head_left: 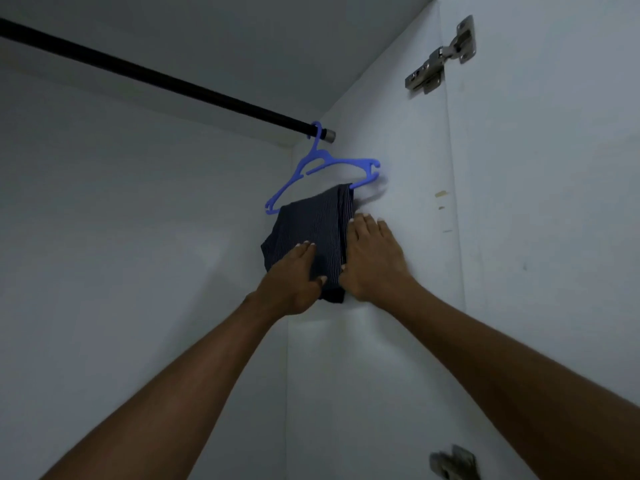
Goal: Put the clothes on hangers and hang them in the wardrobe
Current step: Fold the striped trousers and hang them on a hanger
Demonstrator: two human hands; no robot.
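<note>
— Dark pinstriped folded garment?
— Draped over blue plastic hanger, hooked on black wardrobe rail.
— Hands?
— Left hand, right hand: flat, fingers straight, flanking cloth, probably smoothing; gripping nothing.

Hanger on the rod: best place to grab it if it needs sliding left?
Probably the neck just under the hook, from the front-left. The hanger hangs at the rod's right end near the side wall; the garment covers its bottom bar.
</note>
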